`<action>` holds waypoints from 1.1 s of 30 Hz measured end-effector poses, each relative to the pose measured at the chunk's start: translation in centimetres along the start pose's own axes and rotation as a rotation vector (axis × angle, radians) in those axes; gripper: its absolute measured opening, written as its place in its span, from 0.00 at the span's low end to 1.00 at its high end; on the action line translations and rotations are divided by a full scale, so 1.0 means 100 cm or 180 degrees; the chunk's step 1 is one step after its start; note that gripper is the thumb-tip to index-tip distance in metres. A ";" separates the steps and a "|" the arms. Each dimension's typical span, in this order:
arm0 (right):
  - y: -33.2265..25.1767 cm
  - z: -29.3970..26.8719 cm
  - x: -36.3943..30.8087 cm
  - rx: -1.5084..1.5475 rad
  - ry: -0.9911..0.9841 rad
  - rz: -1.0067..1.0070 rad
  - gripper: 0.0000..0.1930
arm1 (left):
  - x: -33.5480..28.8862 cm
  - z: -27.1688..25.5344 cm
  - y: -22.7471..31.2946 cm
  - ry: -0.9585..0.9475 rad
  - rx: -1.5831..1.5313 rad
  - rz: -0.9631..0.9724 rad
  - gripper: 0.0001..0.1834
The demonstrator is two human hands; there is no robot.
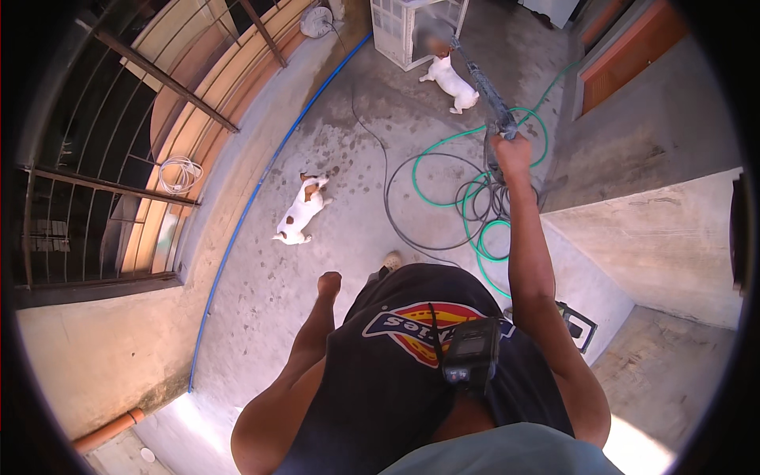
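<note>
My right hand is wrapped round the grip of a dark pressure washer gun, its lance reaching away from me toward a white box-like housing. A white dog with a brown head stands beside the lance's far end, close to the housing; its head is blurred. My left hand hangs low at my side, fingers curled, with nothing visible in it. Ahead of that hand, a second white dog with brown patches is on the concrete floor.
A green hose and dark hose lie coiled at right. A blue pipe runs along the left wall, under barred windows. A black-and-green machine is beside my right arm. The floor has wet patches.
</note>
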State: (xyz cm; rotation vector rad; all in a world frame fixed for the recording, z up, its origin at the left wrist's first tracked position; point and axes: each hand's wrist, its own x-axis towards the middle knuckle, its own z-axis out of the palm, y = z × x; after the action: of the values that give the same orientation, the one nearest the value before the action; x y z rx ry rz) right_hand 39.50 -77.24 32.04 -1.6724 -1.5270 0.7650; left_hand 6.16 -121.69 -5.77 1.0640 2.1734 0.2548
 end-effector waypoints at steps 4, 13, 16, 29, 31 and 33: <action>-0.002 -0.006 0.000 0.0185 -0.0121 -0.0068 0.12 | 0.002 -0.004 0.016 0.0065 -0.1067 -0.0989 0.11; 0.016 -0.010 0.023 0.0462 -0.0054 0.0077 0.09 | 0.030 0.006 0.019 0.0191 -0.0410 0.0168 0.06; 0.010 -0.014 0.023 0.0267 -0.0095 0.0174 0.12 | 0.028 0.014 0.020 0.0072 -0.0757 0.0092 0.06; -0.004 0.023 -0.025 -0.0227 -0.0564 0.0265 0.15 | 0.056 0.014 0.001 0.0168 -0.0280 0.0382 0.06; -0.007 0.026 -0.028 -0.0337 -0.0623 0.0293 0.16 | 0.064 0.009 -0.004 0.0152 -0.0457 0.0167 0.07; -0.011 0.030 -0.026 -0.0468 -0.0701 0.0280 0.16 | 0.070 0.003 -0.022 0.0110 -0.0238 0.0135 0.08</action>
State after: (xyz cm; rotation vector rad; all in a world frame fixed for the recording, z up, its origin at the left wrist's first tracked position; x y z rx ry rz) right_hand 36.10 -79.41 31.22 -1.8219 -1.7047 0.9285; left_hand 2.07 -117.80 -10.51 1.0717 2.1562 0.3736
